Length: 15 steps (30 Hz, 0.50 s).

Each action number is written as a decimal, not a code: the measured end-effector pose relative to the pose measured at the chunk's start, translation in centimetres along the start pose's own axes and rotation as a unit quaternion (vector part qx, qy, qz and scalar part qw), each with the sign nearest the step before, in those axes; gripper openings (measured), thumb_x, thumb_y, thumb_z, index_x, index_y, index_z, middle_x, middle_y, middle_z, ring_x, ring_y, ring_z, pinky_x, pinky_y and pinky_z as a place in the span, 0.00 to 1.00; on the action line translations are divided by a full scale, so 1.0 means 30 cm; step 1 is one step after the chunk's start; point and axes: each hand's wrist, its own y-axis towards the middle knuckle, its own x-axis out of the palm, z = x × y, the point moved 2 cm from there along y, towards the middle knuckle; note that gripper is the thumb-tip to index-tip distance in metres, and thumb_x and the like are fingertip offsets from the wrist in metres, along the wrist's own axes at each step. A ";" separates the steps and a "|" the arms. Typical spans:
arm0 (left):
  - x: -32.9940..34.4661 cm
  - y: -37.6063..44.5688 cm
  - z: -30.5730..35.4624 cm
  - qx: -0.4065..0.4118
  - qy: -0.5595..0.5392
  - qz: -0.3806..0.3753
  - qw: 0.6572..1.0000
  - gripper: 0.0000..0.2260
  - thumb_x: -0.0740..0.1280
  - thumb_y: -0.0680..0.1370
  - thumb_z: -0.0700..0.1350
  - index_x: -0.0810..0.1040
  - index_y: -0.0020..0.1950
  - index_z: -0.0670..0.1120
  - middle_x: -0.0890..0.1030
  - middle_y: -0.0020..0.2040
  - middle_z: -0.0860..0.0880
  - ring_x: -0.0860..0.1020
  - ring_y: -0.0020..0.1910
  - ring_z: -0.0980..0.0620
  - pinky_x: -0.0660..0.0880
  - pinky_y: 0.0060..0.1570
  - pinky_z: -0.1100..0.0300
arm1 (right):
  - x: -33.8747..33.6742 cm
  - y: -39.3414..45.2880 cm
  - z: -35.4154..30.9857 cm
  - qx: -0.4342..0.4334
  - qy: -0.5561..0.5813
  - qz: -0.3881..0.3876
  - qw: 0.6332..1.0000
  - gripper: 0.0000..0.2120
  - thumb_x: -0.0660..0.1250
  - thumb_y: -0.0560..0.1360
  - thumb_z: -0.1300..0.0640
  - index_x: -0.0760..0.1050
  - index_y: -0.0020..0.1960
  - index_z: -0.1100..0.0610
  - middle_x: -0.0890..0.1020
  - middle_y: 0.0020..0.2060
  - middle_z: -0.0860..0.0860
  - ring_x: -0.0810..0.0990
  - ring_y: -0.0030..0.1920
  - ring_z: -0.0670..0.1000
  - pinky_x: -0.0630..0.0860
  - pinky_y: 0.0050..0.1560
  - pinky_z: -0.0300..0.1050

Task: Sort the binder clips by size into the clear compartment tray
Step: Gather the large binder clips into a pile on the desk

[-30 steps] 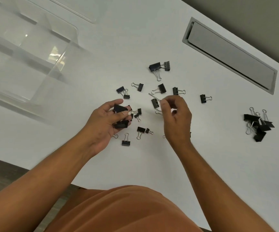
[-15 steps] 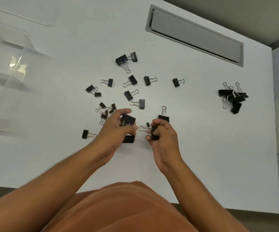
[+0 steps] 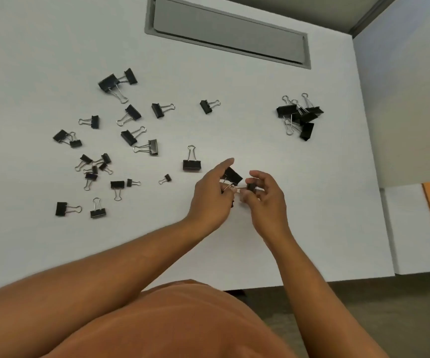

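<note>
Left hand (image 3: 210,200): fingers pinching large binder clip (image 3: 232,176)
Right hand (image 3: 265,200): fingers pinching small binder clip (image 3: 251,187)
Tabletop (image 3: 234,130): loose clips (image 3: 131,135) scattered

Just one view here, head-mounted, looking forward and steeply down at the white desk (image 3: 234,130) from above. Close enough that forearms and an orange-clad torso fill the bottom edge. Wide-angle, so the desk's edges bow a bit. Hands (image 3: 237,195) sit just right of center frame; grey recessed panel (image 3: 224,34) at the top, far side. No second view to overlap with.
</note>
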 end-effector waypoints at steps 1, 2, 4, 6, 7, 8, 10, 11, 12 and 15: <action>0.042 0.019 0.012 0.011 0.008 0.004 1.000 0.30 0.63 0.81 0.31 0.70 0.79 0.55 0.81 0.58 0.50 0.83 0.43 0.51 0.81 0.46 0.62 | -0.044 0.025 0.018 -0.023 -0.018 -0.006 1.000 0.20 0.69 0.80 0.65 0.75 0.69 0.48 0.83 0.58 0.44 0.83 0.55 0.41 0.79 0.54 0.35; 0.083 0.045 0.016 0.019 0.015 0.007 1.000 0.29 0.63 0.81 0.32 0.70 0.79 0.55 0.80 0.59 0.51 0.83 0.45 0.51 0.83 0.50 0.57 | -0.083 0.054 0.037 -0.042 -0.030 -0.013 0.999 0.21 0.68 0.81 0.65 0.74 0.70 0.48 0.83 0.60 0.44 0.82 0.58 0.41 0.78 0.56 0.32; 0.158 0.095 0.026 0.031 0.023 0.013 0.999 0.28 0.63 0.82 0.32 0.70 0.79 0.54 0.79 0.62 0.51 0.83 0.51 0.50 0.84 0.53 0.53 | -0.146 0.109 0.070 -0.077 -0.053 -0.030 0.995 0.23 0.66 0.81 0.66 0.72 0.73 0.50 0.82 0.62 0.46 0.81 0.62 0.41 0.75 0.60 0.30; 0.223 0.141 0.036 0.043 0.030 0.021 0.998 0.27 0.62 0.82 0.33 0.70 0.79 0.52 0.79 0.64 0.49 0.82 0.56 0.50 0.84 0.55 0.52 | -0.188 0.154 0.097 -0.113 -0.068 -0.046 0.990 0.24 0.65 0.81 0.68 0.71 0.74 0.53 0.81 0.64 0.48 0.80 0.64 0.42 0.75 0.65 0.34; 0.250 0.158 0.039 0.053 0.039 0.026 0.997 0.26 0.63 0.82 0.33 0.70 0.79 0.51 0.78 0.65 0.49 0.81 0.58 0.50 0.83 0.57 0.53 | -0.203 0.172 0.108 -0.131 -0.073 -0.052 0.987 0.24 0.64 0.81 0.69 0.71 0.75 0.55 0.81 0.65 0.49 0.80 0.65 0.43 0.75 0.68 0.37; 0.273 0.171 0.040 0.069 0.055 0.032 0.996 0.26 0.63 0.82 0.33 0.71 0.78 0.50 0.77 0.66 0.49 0.81 0.60 0.51 0.81 0.59 0.57 | -0.214 0.187 0.117 -0.146 -0.078 -0.055 0.985 0.25 0.63 0.80 0.69 0.71 0.76 0.56 0.80 0.66 0.49 0.79 0.66 0.44 0.75 0.70 0.40; 0.303 0.183 0.035 0.106 0.096 0.053 0.988 0.24 0.65 0.81 0.34 0.72 0.77 0.47 0.77 0.65 0.48 0.79 0.61 0.53 0.76 0.60 0.65 | -0.234 0.207 0.132 -0.168 -0.087 -0.053 0.981 0.27 0.62 0.79 0.70 0.70 0.77 0.56 0.77 0.69 0.48 0.76 0.70 0.44 0.72 0.74 0.44; 0.310 0.184 0.030 0.121 0.112 0.065 0.984 0.23 0.65 0.82 0.35 0.73 0.77 0.46 0.78 0.65 0.48 0.79 0.61 0.54 0.74 0.61 0.68 | -0.244 0.214 0.139 -0.174 -0.088 -0.047 0.980 0.28 0.62 0.78 0.70 0.70 0.76 0.55 0.76 0.70 0.47 0.74 0.71 0.44 0.71 0.76 0.45; 0.312 0.184 0.021 0.133 0.126 0.076 0.980 0.22 0.66 0.82 0.37 0.73 0.77 0.46 0.79 0.64 0.48 0.79 0.61 0.54 0.72 0.61 0.71 | -0.254 0.219 0.146 -0.178 -0.083 -0.037 0.980 0.28 0.62 0.77 0.69 0.70 0.76 0.56 0.75 0.70 0.47 0.73 0.72 0.44 0.70 0.76 0.46; 0.295 0.162 0.001 0.155 0.171 0.108 0.967 0.21 0.67 0.82 0.39 0.74 0.76 0.46 0.79 0.68 0.50 0.77 0.66 0.54 0.67 0.66 0.74 | -0.285 0.229 0.170 -0.189 -0.064 -0.028 0.980 0.28 0.61 0.74 0.66 0.71 0.74 0.57 0.75 0.69 0.50 0.74 0.71 0.46 0.70 0.76 0.46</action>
